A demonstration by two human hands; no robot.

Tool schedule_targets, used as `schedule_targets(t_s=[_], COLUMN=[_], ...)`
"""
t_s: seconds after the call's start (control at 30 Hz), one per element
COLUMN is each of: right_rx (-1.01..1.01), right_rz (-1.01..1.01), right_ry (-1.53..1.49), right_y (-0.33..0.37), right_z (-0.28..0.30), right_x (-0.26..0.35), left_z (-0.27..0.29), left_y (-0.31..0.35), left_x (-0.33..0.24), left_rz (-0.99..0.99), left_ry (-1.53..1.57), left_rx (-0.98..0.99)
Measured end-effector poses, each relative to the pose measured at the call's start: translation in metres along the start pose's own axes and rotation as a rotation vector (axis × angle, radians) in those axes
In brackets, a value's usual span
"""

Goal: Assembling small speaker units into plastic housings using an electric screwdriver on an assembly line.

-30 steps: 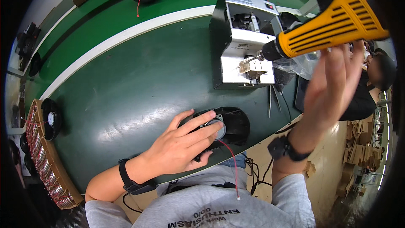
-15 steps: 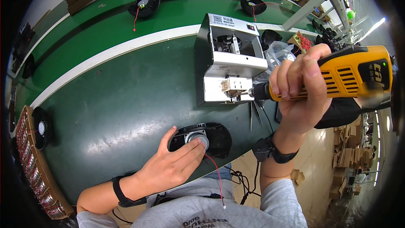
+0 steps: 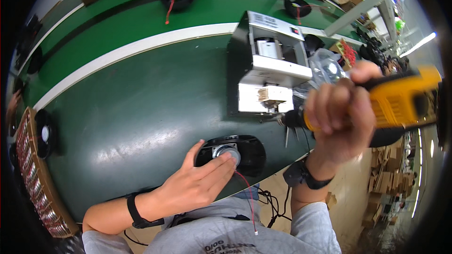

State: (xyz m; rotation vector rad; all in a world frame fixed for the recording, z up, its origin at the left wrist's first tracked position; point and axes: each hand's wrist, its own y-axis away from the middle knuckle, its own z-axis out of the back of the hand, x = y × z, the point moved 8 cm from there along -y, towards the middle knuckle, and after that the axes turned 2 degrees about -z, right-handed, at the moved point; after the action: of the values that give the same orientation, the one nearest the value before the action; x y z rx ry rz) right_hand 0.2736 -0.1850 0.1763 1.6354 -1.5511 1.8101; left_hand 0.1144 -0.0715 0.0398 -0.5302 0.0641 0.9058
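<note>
Left hand, fingers partly spread, presses round silver speaker; right hand clamps yellow-black power screwdriver, best used upright.

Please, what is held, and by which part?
The right grip holds the yellow power tool around its front part; the left grip touches the speaker.

Bright light glares off the worktop; a lit tube shines upper right. The yellow power tool is blurred; straight edges bow near the black rim.
</note>
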Motion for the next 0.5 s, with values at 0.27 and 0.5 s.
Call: schedule_targets(t_s=[0.27, 0.5], right_rx=[0.186, 0.271], right_rz=[-0.023, -0.159], right_ry=[0.002, -0.054], right_y=[0.034, 0.043], right_z=[-0.066, -0.074], right_x=[0.003, -0.032], left_z=[-0.002, 0.000], left_y=[0.004, 0.009], left_x=[-0.003, -0.002], left_rz=[-0.031, -0.048], left_ry=[-0.009, -0.044], left_rx=[-0.033, -0.048])
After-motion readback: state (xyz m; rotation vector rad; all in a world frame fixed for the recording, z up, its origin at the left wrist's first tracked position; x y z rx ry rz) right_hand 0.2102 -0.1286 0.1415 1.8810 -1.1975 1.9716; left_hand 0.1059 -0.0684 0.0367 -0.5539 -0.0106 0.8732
